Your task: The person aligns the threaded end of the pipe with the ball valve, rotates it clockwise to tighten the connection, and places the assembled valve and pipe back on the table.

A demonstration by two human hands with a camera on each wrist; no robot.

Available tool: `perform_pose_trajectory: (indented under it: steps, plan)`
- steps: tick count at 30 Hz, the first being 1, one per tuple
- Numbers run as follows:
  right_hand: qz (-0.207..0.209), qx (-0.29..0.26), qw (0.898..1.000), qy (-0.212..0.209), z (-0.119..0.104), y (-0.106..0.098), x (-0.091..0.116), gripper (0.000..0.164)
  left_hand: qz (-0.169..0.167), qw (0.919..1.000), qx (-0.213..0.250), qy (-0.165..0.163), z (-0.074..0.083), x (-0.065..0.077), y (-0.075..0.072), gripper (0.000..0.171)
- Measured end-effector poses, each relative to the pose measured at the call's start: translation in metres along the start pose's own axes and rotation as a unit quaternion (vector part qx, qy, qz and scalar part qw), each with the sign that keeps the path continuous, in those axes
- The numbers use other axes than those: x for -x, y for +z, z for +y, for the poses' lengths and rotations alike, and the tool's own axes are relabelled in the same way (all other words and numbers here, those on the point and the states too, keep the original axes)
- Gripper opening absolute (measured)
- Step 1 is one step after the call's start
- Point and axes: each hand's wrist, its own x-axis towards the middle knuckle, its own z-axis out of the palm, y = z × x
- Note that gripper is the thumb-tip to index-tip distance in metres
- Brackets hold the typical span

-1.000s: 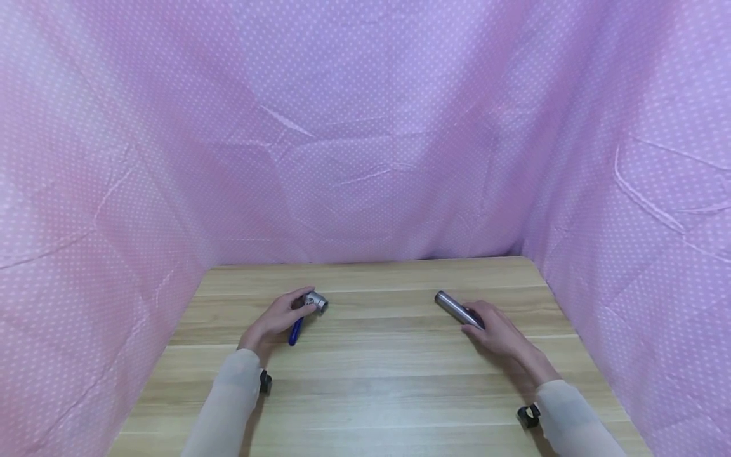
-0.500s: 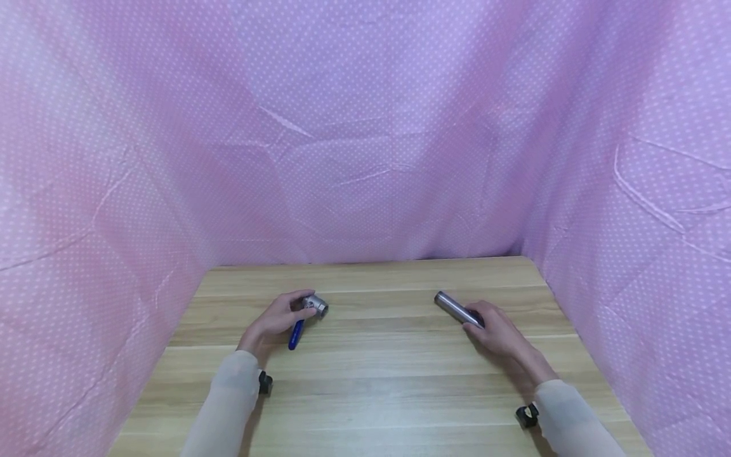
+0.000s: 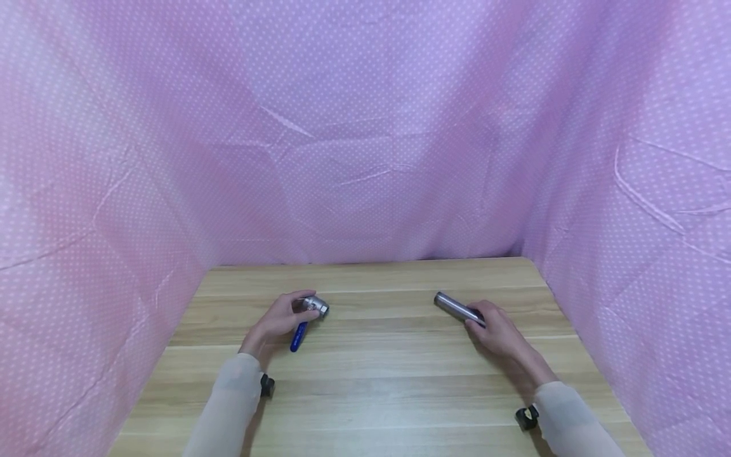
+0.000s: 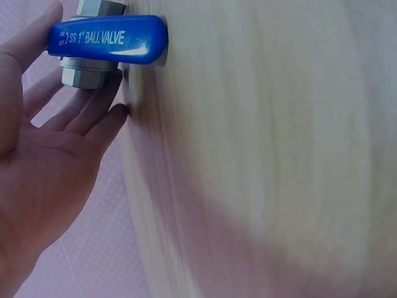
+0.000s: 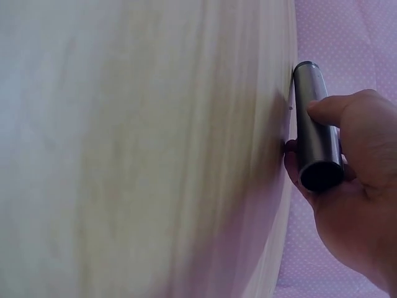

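Note:
On the left of the table my left hand (image 3: 282, 315) grips a steel ball valve (image 3: 316, 305) between thumb and fingers. The valve's blue lever (image 4: 111, 38) carries white lettering with "BALL VALVE" and, in the head view, points back toward me. Over on the right, my right hand (image 3: 497, 329) holds a smooth metal pipe (image 3: 453, 306) near its closer end, thumb on one side and fingers curled round the other. The right wrist view shows the pipe's dark open end (image 5: 321, 177) facing the palm. A wide gap separates valve and pipe.
A light wood-grain table (image 3: 377, 374) lies under both hands. Pink dotted cloth (image 3: 365, 190) hangs behind the table and along both sides. Each wrist wears a small black device, such as the right wrist's camera mount (image 3: 526, 417).
The valve in my left hand has shifted slightly toward me, its blue lever coming a little nearer. My right hand and the pipe have barely moved.

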Motion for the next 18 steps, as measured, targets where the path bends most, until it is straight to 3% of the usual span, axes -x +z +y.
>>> perform_pose_trajectory:
  steps: [13, 18]
  plan:
    - [0.037, -0.016, 0.999, -0.007, -0.003, -0.001, 0.005, 0.029, 0.058, 0.9982, 0.014, -0.008, -0.002, 0.002, 0.013, 0.071]
    - [0.040, -0.023, 0.999, -0.004, -0.005, -0.003, 0.004, 0.029, 0.075, 0.9962, 0.043, -0.012, 0.001, 0.003, 0.020, 0.071]
